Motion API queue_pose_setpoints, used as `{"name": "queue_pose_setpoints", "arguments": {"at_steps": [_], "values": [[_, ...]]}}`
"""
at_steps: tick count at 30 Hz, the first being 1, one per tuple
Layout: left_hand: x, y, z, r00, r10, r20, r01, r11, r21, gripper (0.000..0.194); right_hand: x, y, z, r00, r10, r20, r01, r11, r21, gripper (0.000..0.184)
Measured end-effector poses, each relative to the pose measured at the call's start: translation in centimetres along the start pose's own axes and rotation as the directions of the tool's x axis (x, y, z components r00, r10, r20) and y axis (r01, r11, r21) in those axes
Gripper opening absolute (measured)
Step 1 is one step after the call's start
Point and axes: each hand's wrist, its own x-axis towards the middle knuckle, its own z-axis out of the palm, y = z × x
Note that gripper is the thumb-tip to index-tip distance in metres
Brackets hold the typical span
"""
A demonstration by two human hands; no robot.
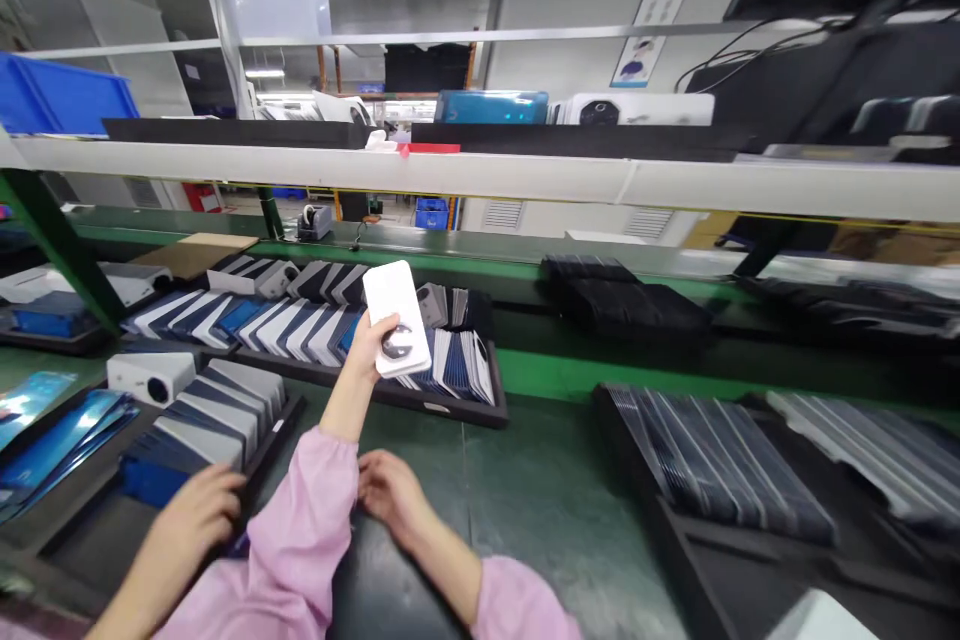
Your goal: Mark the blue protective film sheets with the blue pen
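My left hand (369, 345) is closed on white phone back covers (394, 295), seemingly a small stack, with a round dark camera ring near the thumb. They are held up in front of a black tray (480, 412) of upright white, grey and blue covers. Lower down, my right hand (394, 490) hovers over the green bench beside my left sleeve. Its fingers are loosely bent and apart, with nothing visible in them; the fingertips are partly hidden by the sleeve.
A co-worker's hand (196, 520) reaches over a tray of grey and blue covers (232, 400) at the left. Dark trays of striped stacks (712, 460) stand at the right. A white-edged shelf (525, 175) crosses above; a tape dispenser (313, 222) sits behind.
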Motion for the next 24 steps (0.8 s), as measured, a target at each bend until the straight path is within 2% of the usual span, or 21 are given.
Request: {"name": "queue_pose_setpoints", "arguments": {"at_steps": [2,4,6,7,8,9,11,12,13,15,16,18,20,21,22,23,24], "values": [[-3.9,-0.2,0.0,0.994,0.095,-0.055,-0.095,0.995,0.009,0.057,-0.2,-0.9,-3.1,0.998,0.063,-0.007,-0.061,0.98,0.189,0.052],[-7.1,-0.2,0.0,0.983,0.173,-0.054,-0.17,0.984,0.061,0.053,-1.4,-2.2,-5.9,0.994,0.111,0.026,-0.113,0.935,0.338,0.059],[-9.9,-0.1,-0.1,0.976,0.214,0.04,-0.217,0.967,0.132,0.045,-3.3,-3.6,-7.9,0.985,0.156,0.077,-0.174,0.886,0.429,0.067],[-11.0,0.0,-0.1,0.958,0.238,0.159,-0.265,0.947,0.182,0.04,-4.3,-4.3,-8.5,0.978,0.179,0.104,-0.207,0.864,0.46,0.073],[-12.1,0.2,-0.1,0.909,0.266,0.321,-0.349,0.906,0.237,0.035,-5.2,-4.9,-8.9,0.969,0.205,0.134,-0.245,0.842,0.481,0.078],[-12.9,0.4,0.0,0.818,0.29,0.497,-0.467,0.84,0.278,0.033,-6.0,-5.5,-9.0,0.96,0.226,0.162,-0.278,0.825,0.493,0.081],[-14.3,0.8,0.0,0.566,0.305,0.766,-0.722,0.633,0.281,0.035,-7.4,-6.5,-9.0,0.955,0.24,0.177,-0.297,0.811,0.504,0.074],[-14.8,1.0,0.1,0.461,0.312,0.831,-0.817,0.514,0.261,0.038,-8.0,-6.9,-8.9,0.961,0.228,0.154,-0.276,0.814,0.512,0.064],[-15.3,1.3,0.1,0.403,0.338,0.85,-0.876,0.411,0.251,0.04,-8.5,-7.3,-8.8,0.97,0.211,0.119,-0.242,0.818,0.522,0.052],[-15.9,1.9,0.1,0.347,0.428,0.835,-0.932,0.256,0.256,0.04,-9.5,-8.1,-8.4,0.985,0.169,0.039,-0.162,0.822,0.546,0.036],[-16.2,2.2,0.0,0.332,0.472,0.817,-0.943,0.202,0.266,0.038,-9.9,-8.7,-8.1,0.99,0.143,0.022,-0.132,0.833,0.538,0.041],[-16.8,2.9,-0.2,0.327,0.543,0.773,-0.943,0.143,0.299,0.031,-10.6,-9.8,-7.3,0.998,0.063,0.023,-0.067,0.887,0.456,0.064],[-17.3,3.3,-0.5,0.372,0.581,0.724,-0.923,0.147,0.356,0.026,-11.0,-11.0,-6.4,0.999,-0.034,0.034,0.021,0.942,0.334,0.082],[-17.5,3.5,-0.7,0.419,0.589,0.691,-0.902,0.181,0.393,0.024,-11.1,-11.6,-6.0,0.996,-0.078,0.03,0.067,0.958,0.28,0.085],[-17.7,3.6,-0.9,0.484,0.593,0.643,-0.87,0.246,0.427,0.021,-11.2,-12.0,-5.6,0.993,-0.113,0.015,0.106,0.964,0.244,0.087],[-17.9,3.5,-1.1,0.561,0.595,0.576,-0.826,0.348,0.444,0.019,-11.2,-12.3,-5.3,0.99,-0.141,-0.002,0.138,0.966,0.218,0.088],[-18.1,3.5,-1.3,0.644,0.583,0.495,-0.765,0.487,0.422,0.025,-11.3,-12.4,-5.0,0.987,-0.16,-0.014,0.16,0.967,0.199,0.089]]}}
